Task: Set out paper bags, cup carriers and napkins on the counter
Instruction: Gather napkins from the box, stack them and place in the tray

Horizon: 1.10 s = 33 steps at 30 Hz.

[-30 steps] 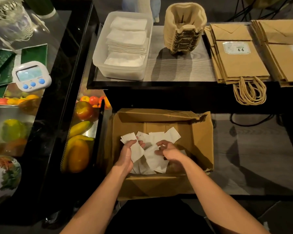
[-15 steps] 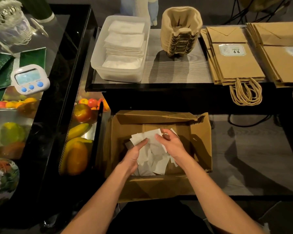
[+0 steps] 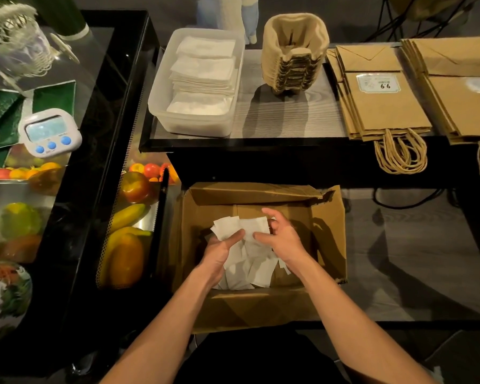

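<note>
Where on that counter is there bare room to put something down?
The counter is bare in front of the cup carriers, between the napkin tub and the paper bags. The right end is crowded: a second bag stack lies close beside the first.

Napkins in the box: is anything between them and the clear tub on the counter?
Nothing visible blocks them. The left hand and right hand grip the napkins in the cardboard box; the tub stands lidless on the counter, beyond and left. Lift over the box's far wall and counter edge.
</note>
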### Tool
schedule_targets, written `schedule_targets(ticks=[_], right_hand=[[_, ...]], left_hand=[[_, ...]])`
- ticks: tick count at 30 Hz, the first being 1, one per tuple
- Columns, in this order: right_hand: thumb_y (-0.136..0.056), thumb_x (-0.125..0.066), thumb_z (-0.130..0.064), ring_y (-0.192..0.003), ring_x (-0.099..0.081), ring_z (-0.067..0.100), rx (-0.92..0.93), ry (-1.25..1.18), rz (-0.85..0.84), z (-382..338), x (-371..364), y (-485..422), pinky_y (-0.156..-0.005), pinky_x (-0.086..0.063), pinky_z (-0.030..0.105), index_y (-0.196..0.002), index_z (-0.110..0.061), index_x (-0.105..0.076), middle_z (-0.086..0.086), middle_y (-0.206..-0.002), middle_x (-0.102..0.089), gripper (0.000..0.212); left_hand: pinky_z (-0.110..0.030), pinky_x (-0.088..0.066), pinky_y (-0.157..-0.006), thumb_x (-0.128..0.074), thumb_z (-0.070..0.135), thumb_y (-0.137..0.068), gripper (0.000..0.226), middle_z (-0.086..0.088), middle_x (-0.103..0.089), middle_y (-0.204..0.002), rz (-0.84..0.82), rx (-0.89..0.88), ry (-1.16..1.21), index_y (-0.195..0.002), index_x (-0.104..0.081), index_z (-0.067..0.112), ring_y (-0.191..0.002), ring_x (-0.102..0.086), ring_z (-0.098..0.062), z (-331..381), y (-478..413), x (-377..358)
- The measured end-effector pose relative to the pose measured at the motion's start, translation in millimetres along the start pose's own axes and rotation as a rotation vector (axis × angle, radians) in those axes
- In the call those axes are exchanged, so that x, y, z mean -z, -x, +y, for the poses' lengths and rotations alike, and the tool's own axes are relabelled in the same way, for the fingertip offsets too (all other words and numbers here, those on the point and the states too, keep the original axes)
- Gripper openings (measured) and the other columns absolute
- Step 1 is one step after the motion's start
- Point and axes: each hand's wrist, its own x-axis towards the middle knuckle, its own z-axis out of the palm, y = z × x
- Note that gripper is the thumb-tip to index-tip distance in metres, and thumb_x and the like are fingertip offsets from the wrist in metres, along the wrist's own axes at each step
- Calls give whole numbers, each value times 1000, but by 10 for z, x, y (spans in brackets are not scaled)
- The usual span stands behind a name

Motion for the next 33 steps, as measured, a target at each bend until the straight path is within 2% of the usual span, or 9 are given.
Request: schedule_targets(ticks=[3,5,7,13,18,22,27,30,33], right_hand=[[-96,-66,-37,-124,-47,10,13,18,106,-24,-52,15,-87,-44,23,-134,-31,-56,-10,-128,-53,40],[-98,-65,-34,-127,-49,14,23,43,149,-8,-63,-2,-86,-43,22,-130,-27,-60,-6,-128,-57,34],[-96,-68,-28,-125,-50,13,30,61,163,-17,-74,8,-84,-45,21,-128,-29,-61,-3,-131,-59,32],[-91,-73,-9,-112,-63,9,31,-6,86,7,-19,8,-77,-48,15,-127,-32,-59,-11,-111,-68,44],[-91,-72,-3,-101,-56,-7,40,3,42,9,31,8,-74,-45,8,-134,-29,-58,-21,-110,-60,52],[-91,-71,-3,-104,-54,-7,39,4,32,-2,55,0,-70,-48,8,-136,-30,-56,-20,-113,-59,55],[-88,-72,3,-125,-59,16,28,34,-3,18,44,-24,-99,-55,38,-133,-41,-52,-2,-135,-64,66],[-87,-74,2,-124,-58,17,24,50,-15,7,37,-25,-97,-56,38,-135,-42,-50,-2,-134,-62,69],[-88,-73,0,-121,-57,13,32,91,-33,19,52,-21,-89,-56,28,-140,-39,-47,-6,-128,-62,70]], left_hand=[[-36,-50,-90,-85,16,-81,44,-3,-70,-113,34,-17,-47,-117,-60,22,-110,-64,-23,-22,-12,-16],[-36,-54,-85,-84,10,-80,47,-7,-70,-115,11,-18,-60,-120,-60,20,-112,-65,-26,-26,-16,-8],[-40,-55,-91,-84,5,-78,51,-8,-69,-116,-3,-21,-89,-119,-59,21,-111,-64,-26,-30,-6,0],[-51,-50,-105,-78,15,-87,34,-7,-72,-115,9,0,-8,-117,-64,23,-112,-65,-28,-53,-9,0],[-39,-53,-87,-78,14,-88,34,-4,-71,-111,55,-18,2,-117,-61,23,-106,-65,-24,-49,-4,-16],[-48,-51,-102,-81,18,-85,38,-6,-73,-115,50,-19,-3,-118,-64,22,-111,-66,-27,-37,-5,-9],[-41,-54,-94,-81,17,-85,41,-6,-74,-115,57,-71,-27,-123,-66,17,-111,-67,-25,-11,-19,-3],[-41,-54,-91,-79,31,-87,35,-6,-73,-114,70,-50,16,-119,-65,23,-106,-68,-25,22,13,-22],[-43,-55,-94,-81,52,-73,55,-5,-74,-113,7,-54,23,-119,-64,27,-107,-69,-25,46,44,-18]])
